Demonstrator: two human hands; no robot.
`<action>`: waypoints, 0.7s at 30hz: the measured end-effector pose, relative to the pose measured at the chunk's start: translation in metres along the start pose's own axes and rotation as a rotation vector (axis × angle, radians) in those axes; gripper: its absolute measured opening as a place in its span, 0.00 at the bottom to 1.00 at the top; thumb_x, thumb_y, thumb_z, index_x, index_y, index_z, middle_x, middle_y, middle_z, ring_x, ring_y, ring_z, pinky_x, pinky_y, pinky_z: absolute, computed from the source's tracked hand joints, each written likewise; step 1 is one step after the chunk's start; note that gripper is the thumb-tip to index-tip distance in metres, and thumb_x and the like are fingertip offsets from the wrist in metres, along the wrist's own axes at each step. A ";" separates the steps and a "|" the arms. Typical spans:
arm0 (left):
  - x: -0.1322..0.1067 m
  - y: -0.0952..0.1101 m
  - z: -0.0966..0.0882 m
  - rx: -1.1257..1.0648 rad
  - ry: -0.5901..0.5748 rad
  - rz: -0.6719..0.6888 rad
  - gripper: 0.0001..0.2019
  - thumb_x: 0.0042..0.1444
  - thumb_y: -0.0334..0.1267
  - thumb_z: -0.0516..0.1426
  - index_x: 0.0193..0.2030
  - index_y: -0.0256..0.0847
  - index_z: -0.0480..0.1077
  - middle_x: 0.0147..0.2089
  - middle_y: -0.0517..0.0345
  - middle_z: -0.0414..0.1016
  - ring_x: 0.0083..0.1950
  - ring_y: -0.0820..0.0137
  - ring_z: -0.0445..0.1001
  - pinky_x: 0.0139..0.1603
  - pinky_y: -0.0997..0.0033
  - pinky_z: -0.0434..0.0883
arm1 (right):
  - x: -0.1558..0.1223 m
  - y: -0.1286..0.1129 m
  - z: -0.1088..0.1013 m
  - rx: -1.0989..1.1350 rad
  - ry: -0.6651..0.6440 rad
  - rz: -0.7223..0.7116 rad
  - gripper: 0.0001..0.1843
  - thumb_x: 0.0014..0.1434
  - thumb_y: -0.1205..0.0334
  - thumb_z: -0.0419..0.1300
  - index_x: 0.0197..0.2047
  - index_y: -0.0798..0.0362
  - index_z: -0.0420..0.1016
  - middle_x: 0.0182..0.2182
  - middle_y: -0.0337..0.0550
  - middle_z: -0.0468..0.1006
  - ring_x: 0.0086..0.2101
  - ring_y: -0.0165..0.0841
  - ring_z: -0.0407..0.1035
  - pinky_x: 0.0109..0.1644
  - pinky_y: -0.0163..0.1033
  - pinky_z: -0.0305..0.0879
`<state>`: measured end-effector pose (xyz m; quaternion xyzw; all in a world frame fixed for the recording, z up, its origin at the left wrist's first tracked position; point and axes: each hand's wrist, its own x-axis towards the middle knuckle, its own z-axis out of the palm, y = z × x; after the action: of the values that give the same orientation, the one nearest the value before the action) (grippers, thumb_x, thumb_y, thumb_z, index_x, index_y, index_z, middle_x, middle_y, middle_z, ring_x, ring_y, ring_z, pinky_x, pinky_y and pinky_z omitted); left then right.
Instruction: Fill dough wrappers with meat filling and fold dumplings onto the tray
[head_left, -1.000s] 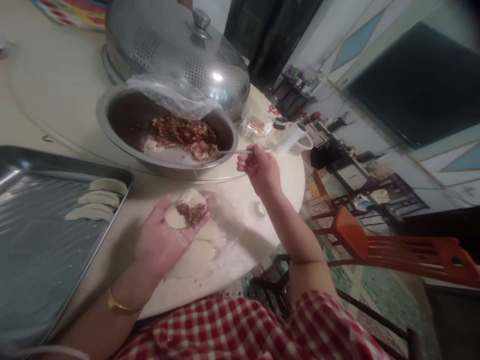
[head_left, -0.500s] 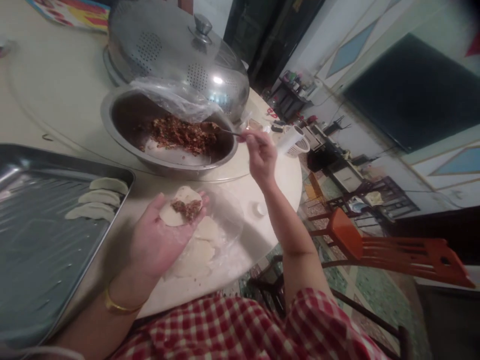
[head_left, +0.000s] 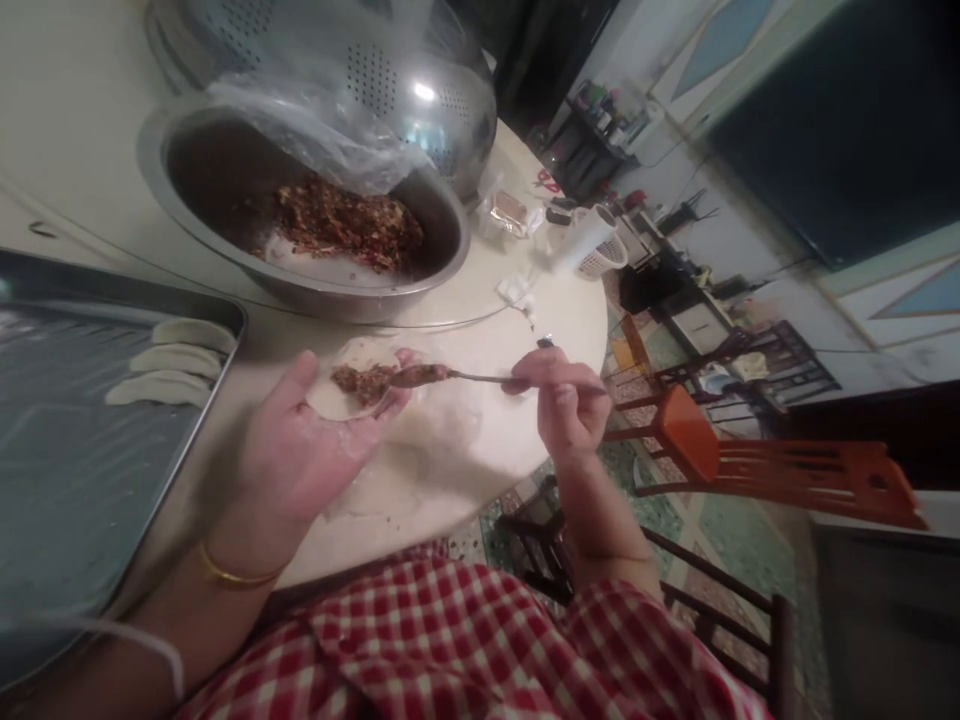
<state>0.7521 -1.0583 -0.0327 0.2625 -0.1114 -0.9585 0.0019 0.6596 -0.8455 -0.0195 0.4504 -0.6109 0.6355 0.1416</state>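
My left hand [head_left: 300, 455] lies palm up with its fingers cupped under a round dough wrapper [head_left: 334, 395] that carries a mound of brown minced filling [head_left: 360, 380]. My right hand [head_left: 562, 400] pinches the handle of a metal spoon [head_left: 450, 376]; the spoon's bowl, loaded with filling, touches the wrapper's right edge. Behind them stands a steel bowl [head_left: 442, 270] of the same filling [head_left: 337, 220], half covered by clear plastic film [head_left: 322, 140].
A steel tray [head_left: 75, 460] at left holds three folded dumplings [head_left: 176, 360]. More flat wrappers [head_left: 390, 490] lie on the round table [head_left: 525, 440] under my left hand. A perforated steel dome lid [head_left: 420, 90] stands behind the bowl. An orange chair [head_left: 750, 470] stands at right.
My right hand drew the spoon out of the bowl and brought a load of filling down to the wrapper in my left palm. The view has shifted closer and lower.
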 end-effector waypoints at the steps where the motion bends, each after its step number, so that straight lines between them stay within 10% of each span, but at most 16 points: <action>1: 0.000 0.000 -0.001 0.007 -0.007 -0.029 0.30 0.72 0.46 0.44 0.72 0.25 0.56 0.59 0.32 0.77 0.59 0.53 0.79 0.51 0.58 0.82 | 0.001 0.000 -0.001 -0.030 -0.038 -0.052 0.10 0.70 0.59 0.56 0.47 0.44 0.79 0.34 0.40 0.81 0.37 0.33 0.76 0.33 0.39 0.76; 7: 0.005 -0.001 -0.004 0.021 -0.067 -0.131 0.33 0.72 0.50 0.41 0.74 0.26 0.50 0.61 0.31 0.75 0.59 0.53 0.79 0.52 0.57 0.81 | 0.019 0.001 0.000 -0.110 -0.292 -0.332 0.11 0.71 0.62 0.55 0.51 0.47 0.78 0.32 0.38 0.84 0.35 0.32 0.77 0.44 0.42 0.75; 21: 0.003 -0.008 -0.003 0.066 -0.021 -0.124 0.37 0.69 0.56 0.45 0.73 0.24 0.54 0.59 0.26 0.76 0.58 0.48 0.79 0.50 0.55 0.81 | 0.028 0.012 0.003 -0.044 -0.253 -0.091 0.10 0.71 0.58 0.55 0.48 0.41 0.78 0.34 0.40 0.82 0.41 0.35 0.73 0.41 0.42 0.76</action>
<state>0.7513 -1.0515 -0.0380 0.2589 -0.1267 -0.9552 -0.0674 0.6367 -0.8612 -0.0064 0.5511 -0.6165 0.5530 0.1017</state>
